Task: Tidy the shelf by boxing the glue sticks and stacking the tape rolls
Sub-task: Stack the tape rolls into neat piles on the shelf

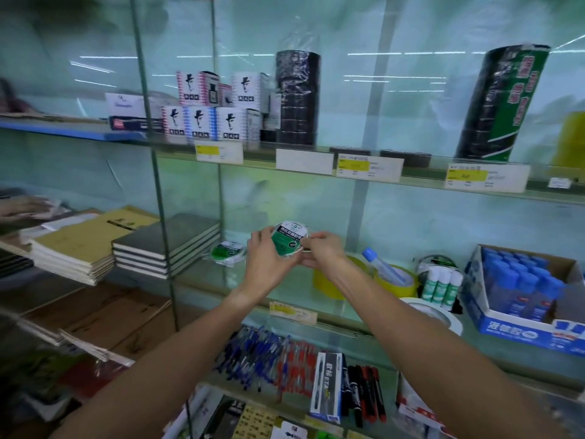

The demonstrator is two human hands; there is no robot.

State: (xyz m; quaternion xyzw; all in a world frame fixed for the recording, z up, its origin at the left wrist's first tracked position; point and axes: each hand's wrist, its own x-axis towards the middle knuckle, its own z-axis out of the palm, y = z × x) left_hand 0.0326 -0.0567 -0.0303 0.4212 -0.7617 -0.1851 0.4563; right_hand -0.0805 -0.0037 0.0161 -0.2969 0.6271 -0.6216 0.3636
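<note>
Both hands raised over the middle glass shelf (pixel 202 277), sharing one green-labelled tape roll (pixel 288 238). Left hand (pixel 264 259) cupped round its left and lower rim, fingers (pixel 258 240) curled onto the edge; right hand (pixel 321 251) pinching the right rim between thumb and fingertips. Roll tilted up, label facing out, clear of the glass.

Probably mid-stack: best lowered flat onto the second green roll (pixel 228 252), which lies just left, toward the shelf's back edge. Worth squaring the rims before letting go, since film-wrapped rolls look slick and likely to slide on each other. Left hand better kept under the roll until it seats.

Toward the right end of the shelf: two yellow tape rolls (pixel 395 282), glossy and wide, with a blue-capped clear glue tube (pixel 383 264) lying across one; a white tape roll (pixel 438 315) at the front edge, matte and papery. Beside them three white glue sticks (pixel 441 285) upright, smooth cylinders, just left of the blue-and-white cardboard box (pixel 522 332), already well filled with blue-capped tubes. Glue not yet all boxed.
</note>
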